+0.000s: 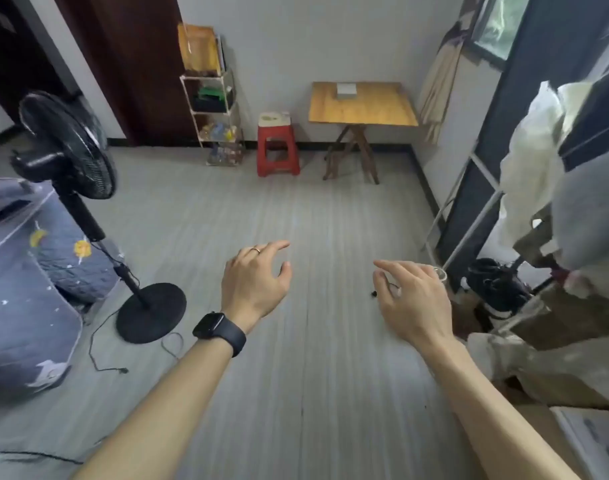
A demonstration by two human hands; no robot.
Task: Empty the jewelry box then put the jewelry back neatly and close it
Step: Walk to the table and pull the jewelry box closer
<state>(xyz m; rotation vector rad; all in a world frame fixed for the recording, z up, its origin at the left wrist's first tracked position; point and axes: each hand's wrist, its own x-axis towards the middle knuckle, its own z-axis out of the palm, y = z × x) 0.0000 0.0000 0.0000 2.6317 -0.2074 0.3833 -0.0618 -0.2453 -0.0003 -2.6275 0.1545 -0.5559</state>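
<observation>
Hands out over the floor (pixel 313 202), well short of the wooden table (pixel 362 109)!
Left hand (pixel 254 282) spread loose, gripping nothing; right hand (pixel 412 299) loosely curled, unclear whether pinching anything. Jewelry box (pixel 346 90) up on that table, at its far edge, well apart from both.

Soft, even daylight enters from the window (pixel 497 32) at upper right; the floor (pixel 331 209) carries a pale sheen; shadows are faint; edges bow with wide-angle distortion; the right side smears with blur.
</observation>
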